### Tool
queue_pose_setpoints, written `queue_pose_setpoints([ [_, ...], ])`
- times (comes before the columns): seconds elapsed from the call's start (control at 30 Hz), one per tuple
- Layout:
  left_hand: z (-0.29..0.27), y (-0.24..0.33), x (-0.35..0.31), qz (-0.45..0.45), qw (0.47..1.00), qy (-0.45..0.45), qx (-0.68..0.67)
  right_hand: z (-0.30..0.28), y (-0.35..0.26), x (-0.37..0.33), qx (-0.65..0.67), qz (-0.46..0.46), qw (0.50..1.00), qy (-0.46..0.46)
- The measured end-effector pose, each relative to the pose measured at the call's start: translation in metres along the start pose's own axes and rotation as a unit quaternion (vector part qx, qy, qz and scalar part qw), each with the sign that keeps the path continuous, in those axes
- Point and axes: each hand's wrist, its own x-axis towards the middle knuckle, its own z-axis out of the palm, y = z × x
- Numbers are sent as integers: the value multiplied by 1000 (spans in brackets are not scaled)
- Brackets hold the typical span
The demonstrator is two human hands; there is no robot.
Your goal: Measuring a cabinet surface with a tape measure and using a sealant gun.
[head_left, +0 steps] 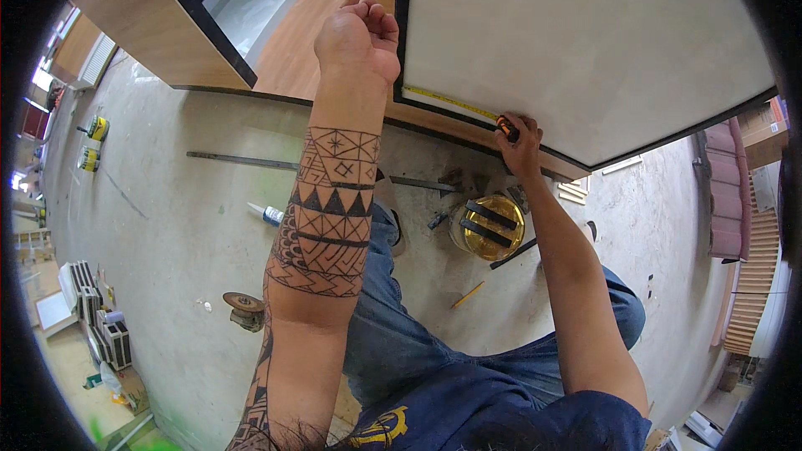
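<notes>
The tape measure (507, 128), an orange and black case, sits right of centre in the upper half of the frame, at the lower edge of the pale panel (585, 42). Its yellow blade (451, 102) runs leftward along the black border. The right hand (522, 144) has its grip clamped on the case. The left hand (359, 40), upper centre, is curled beside the border; whether its grip closes on anything cannot be told. Judged step: measuring along that edge. The next move appears to call for a flat, steady blade and a reading at the case end. On the floor below, at centre right, stands a gold-lidded can (502, 225) carrying dark strips (484, 234); a yellow pencil (468, 295) lies lower down.
</notes>
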Motion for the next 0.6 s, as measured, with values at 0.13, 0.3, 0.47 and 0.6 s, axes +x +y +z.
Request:
queue_pose_setpoints([
  [0.13, 1, 0, 0, -7, 1000, 2, -2, 1, 1, 0, -4, 42, 999, -9],
  [0.3, 1, 1, -1, 2, 1000, 4, 2, 2, 4, 0, 8, 0, 1000, -4],
  [0.47, 0, 1, -3, 2, 1000, 7, 9, 2, 4, -1, -10, -9, 1000, 8],
  [0.6, 1, 1, -2, -1, 1000, 9, 7, 1, 3, -1, 4, 2, 1000, -2],
])
